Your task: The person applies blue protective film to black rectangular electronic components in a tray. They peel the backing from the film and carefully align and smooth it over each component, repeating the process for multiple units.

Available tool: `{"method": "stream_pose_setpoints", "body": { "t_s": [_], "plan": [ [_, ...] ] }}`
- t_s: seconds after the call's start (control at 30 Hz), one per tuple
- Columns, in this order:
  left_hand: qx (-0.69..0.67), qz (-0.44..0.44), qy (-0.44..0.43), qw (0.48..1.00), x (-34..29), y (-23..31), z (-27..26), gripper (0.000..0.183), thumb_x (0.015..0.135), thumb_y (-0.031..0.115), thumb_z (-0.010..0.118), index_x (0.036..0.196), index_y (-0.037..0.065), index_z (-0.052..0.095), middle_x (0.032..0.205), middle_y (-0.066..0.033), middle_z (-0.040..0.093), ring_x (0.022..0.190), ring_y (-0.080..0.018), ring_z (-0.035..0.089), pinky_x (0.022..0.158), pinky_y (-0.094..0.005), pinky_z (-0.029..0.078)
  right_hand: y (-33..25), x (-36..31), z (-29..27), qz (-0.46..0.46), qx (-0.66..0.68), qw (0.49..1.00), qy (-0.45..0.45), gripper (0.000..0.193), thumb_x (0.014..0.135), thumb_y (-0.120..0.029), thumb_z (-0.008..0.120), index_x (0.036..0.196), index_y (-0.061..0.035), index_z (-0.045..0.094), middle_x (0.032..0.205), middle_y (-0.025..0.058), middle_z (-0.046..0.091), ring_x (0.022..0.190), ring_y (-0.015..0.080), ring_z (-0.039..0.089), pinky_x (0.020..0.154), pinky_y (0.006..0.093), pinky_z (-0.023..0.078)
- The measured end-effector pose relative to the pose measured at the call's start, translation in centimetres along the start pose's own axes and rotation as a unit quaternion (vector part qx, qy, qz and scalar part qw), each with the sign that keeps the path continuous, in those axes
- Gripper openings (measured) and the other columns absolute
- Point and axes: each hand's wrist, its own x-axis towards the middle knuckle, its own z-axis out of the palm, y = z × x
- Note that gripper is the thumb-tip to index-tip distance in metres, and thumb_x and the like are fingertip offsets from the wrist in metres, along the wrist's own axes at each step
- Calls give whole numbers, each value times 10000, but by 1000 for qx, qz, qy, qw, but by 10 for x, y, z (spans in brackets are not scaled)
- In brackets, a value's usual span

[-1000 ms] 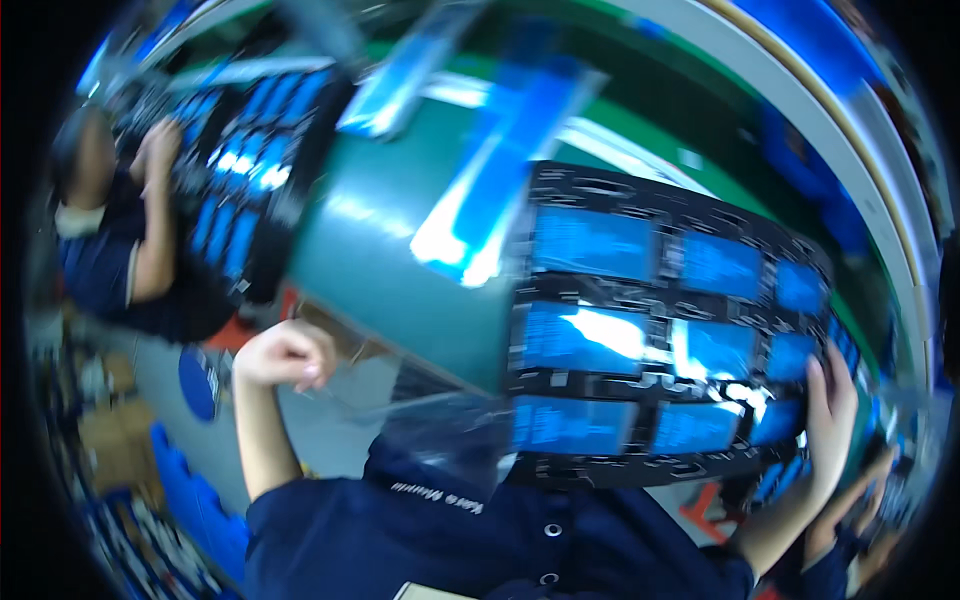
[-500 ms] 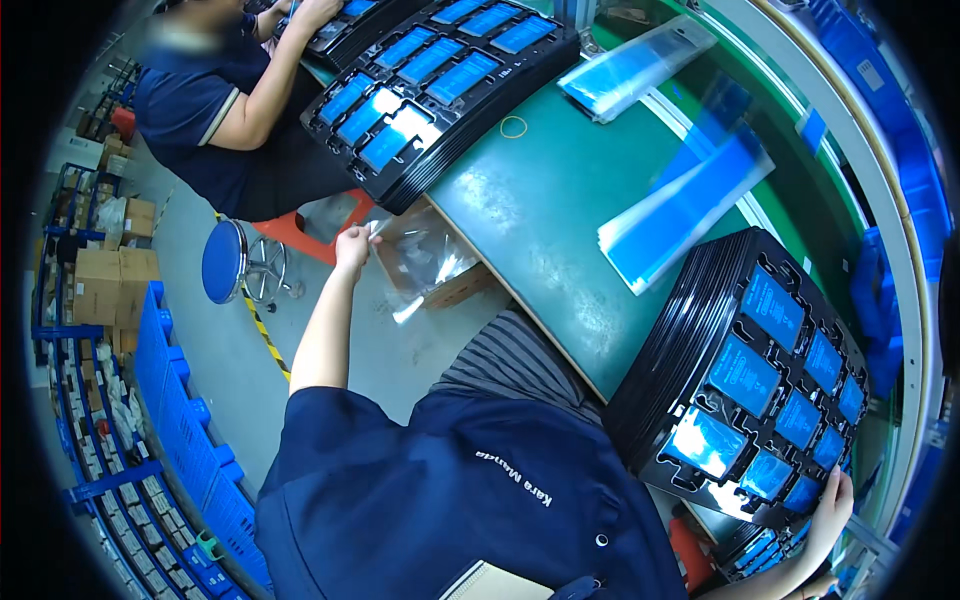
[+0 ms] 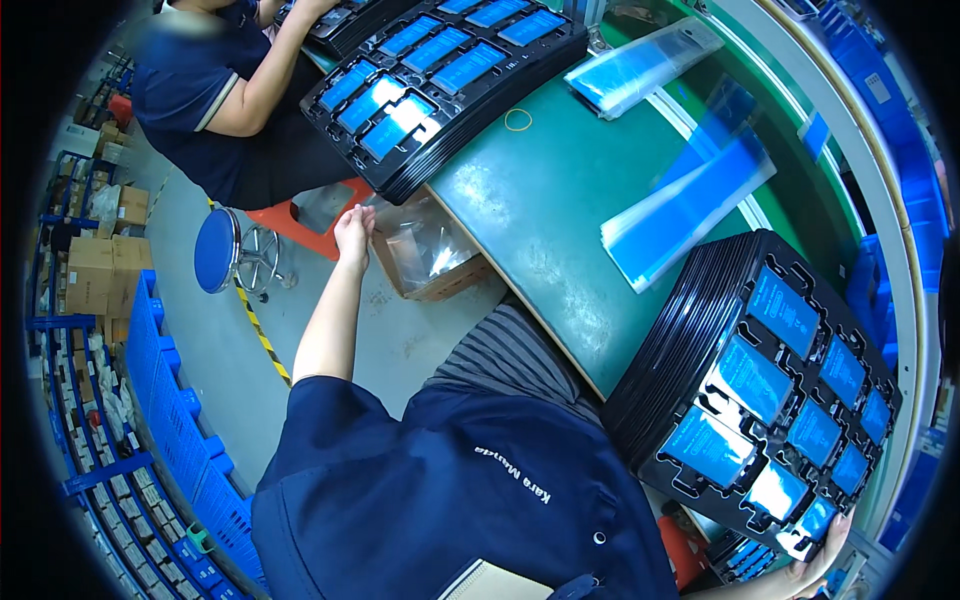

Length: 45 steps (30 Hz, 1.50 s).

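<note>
My left hand [image 3: 353, 236] is held out over the floor beside an open cardboard box [image 3: 440, 287] under the table edge. Its fingers look slightly parted, and no film shows in them. Crumpled clear plastic film [image 3: 432, 246] lies in the box. At the right, my right hand [image 3: 832, 548] grips the near corner of the top black tray [image 3: 700, 497] on a tall stack. Its fingertips are partly hidden by the tray rim. Rows of blue-faced rectangular pieces [image 3: 752, 378] sit in the tray's pockets. The top tray is tilted toward me.
Another stack of filled black trays [image 3: 455, 105] stands at the table's far left, near a seated co-worker [image 3: 215, 110]. Blue film strips [image 3: 690, 215] and bagged strips [image 3: 640, 70] lie on the green table [image 3: 540, 190] with a rubber band [image 3: 518, 120]. A blue stool [image 3: 217, 252] stands left.
The clear film that hung from my left hand is no longer in it. My right hand has moved down slightly with the tray corner, and the tray stack appears shifted and tilted differently.
</note>
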Motion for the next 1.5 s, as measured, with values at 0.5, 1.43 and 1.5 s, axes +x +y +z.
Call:
{"method": "stream_pose_setpoints", "body": {
  "t_s": [0.5,1.43,1.5],
  "plan": [
    [-101,-245,54,963,19,-91,-20,173,917,194,513,975,48,586,974,-64,608,963,-219,598,864,-338,508,54,-217,82,19,2,880,475,455,899,-207,579,1273,38,493,1214,185,566,1040,299,574,935,422,446],
    [513,-64,-729,448,-189,88,124,292,871,168,610,1081,-33,633,1044,-161,668,968,-249,632,849,-327,469,65,-175,180,141,247,818,501,554,878,-147,591,1331,45,335,1323,163,450,1187,239,454,1016,355,335],
    [393,-156,-809,409,-211,127,135,293,860,169,640,1066,-39,643,1050,-171,665,976,-266,629,867,-342,467,65,-170,186,133,212,811,529,635,878,-135,584,1391,39,252,1394,178,370,1256,251,395,1053,359,298]
  ]
}}
